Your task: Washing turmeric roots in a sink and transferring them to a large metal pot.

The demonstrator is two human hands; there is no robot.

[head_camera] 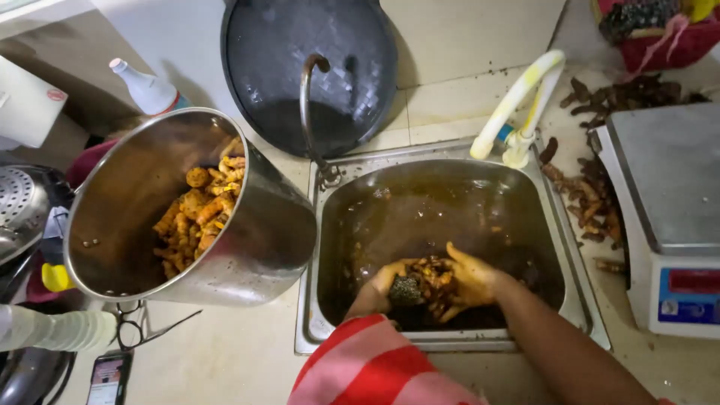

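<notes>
- Worktop (247, 352): pale, stained, and carries everything; a scale (671, 217) sits at its right edge, with dry brown roots (592, 199) heaped between it and the sink.
- Sink (442, 225): steel, holding murky brown water. It appears to serve as a wash basin for the roots.
- Pot (187, 210): large, steel, tilted toward the sink with its mouth facing the camera. Orange, cleaned-looking roots (199, 217) lie piled against its lower wall, within easy reach of the sink.
- Pan (307, 71): dark, round, propped upright against the wall behind the tap (311, 112), apparently set aside.
- Hose (517, 101): white and yellow, lying across the sink's back right corner.
- Bottle (146, 86): white with a cap and a red band, lying aslant behind the pot.
- Left hand (386, 281): fingers closed around a dark scrub pad (405, 291), pressed to the clump.
- Right hand (472, 277): fingers cupped around a clump of muddy roots (435, 281), held low in the sink just above the water.
</notes>
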